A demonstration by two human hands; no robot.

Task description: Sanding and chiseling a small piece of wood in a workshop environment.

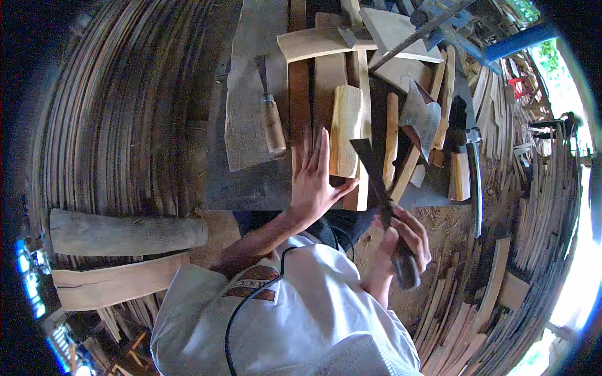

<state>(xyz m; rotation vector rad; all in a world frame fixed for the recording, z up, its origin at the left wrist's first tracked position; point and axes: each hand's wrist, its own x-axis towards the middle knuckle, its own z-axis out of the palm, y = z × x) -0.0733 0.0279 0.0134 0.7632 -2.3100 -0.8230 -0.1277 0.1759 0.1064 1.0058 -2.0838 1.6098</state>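
My right hand point(404, 241) is wrapped round the dark handle of a chisel point(369, 164). Its long, flat blade widens to a squared end, which lies over or beside the lower right edge of a pale wood block point(347, 128). Whether blade and block touch, I cannot tell. My left hand point(313, 178) lies flat with fingers stretched forward along the block's left side, its thumb out near the block's lower end. Left of that hand, another chisel point(272, 125) with a wooden handle rests on a wide grey board point(248, 113).
Wood offcuts, such as a curved piece point(316, 44), cover the dark worktop point(219, 194). A hammer point(473, 141) hangs by its right edge. Blue metal parts point(520, 41) stand at far right. Stacked planks point(132, 106) line the left; a cable point(235, 319) crosses my shirt.
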